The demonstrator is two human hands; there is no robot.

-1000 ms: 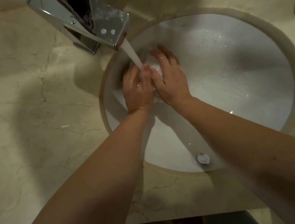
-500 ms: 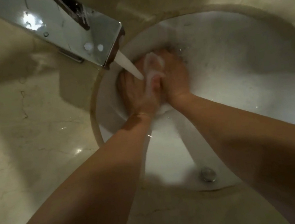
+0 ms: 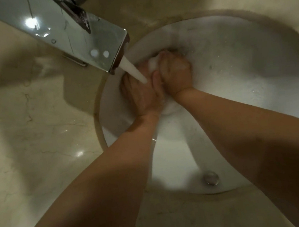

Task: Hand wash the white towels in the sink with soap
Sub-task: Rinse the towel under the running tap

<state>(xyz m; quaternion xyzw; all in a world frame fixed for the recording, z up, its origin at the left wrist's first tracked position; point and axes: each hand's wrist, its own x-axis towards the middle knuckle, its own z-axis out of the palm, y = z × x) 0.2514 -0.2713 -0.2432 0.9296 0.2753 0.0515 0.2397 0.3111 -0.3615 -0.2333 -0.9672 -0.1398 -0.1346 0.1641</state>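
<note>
While the tap (image 3: 65,37) runs its stream (image 3: 133,70) onto the back of your left hand (image 3: 142,93), your right hand (image 3: 175,73) has curled from the flatter, open-fingered spread of a second ago into a fist bunched round the white towel (image 3: 153,64). Your left hand's grip I cannot tell: its fingers are tucked under and hidden, though it presses against the same wad. Both hands sit at the far left wall of the sink (image 3: 253,82), and your view has swung closer, so the tap now fills the upper left. I read that change as a shift from wetting the cloth to scrubbing or wringing it, so the wash is under way, not finished. Only a small pale fold shows between your knuckles and a bit below your wrists; the rest of the towel blends into the white basin. No soap is plainly visible. The drain (image 3: 211,178) lies near you, and the counter (image 3: 25,127) is cut off at the left edge
</note>
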